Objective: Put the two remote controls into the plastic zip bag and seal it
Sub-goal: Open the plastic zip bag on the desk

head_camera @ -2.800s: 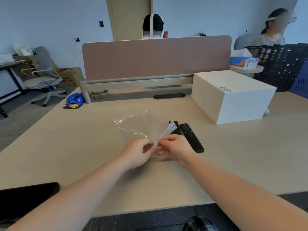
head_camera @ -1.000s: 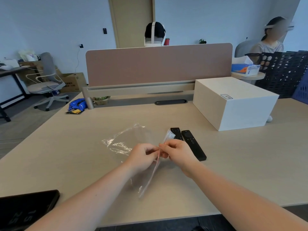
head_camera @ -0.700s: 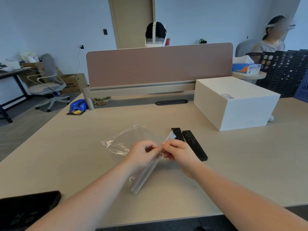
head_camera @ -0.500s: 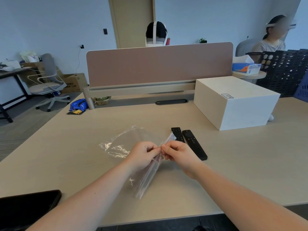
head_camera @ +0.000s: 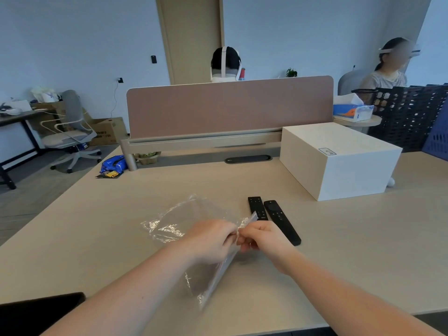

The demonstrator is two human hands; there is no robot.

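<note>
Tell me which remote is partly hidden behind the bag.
The left remote, with the squared top; the zip bag edge covers its near end. The right remote shows fully.

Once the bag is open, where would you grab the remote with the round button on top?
Probably by its long sides near the middle, coming from above with the right hand. That remote lies flat on the table, so nothing fits underneath. The other remote lies close along its left side, leaving little room for fingers there, so the near end, which sticks out past it, may be easier.
</note>
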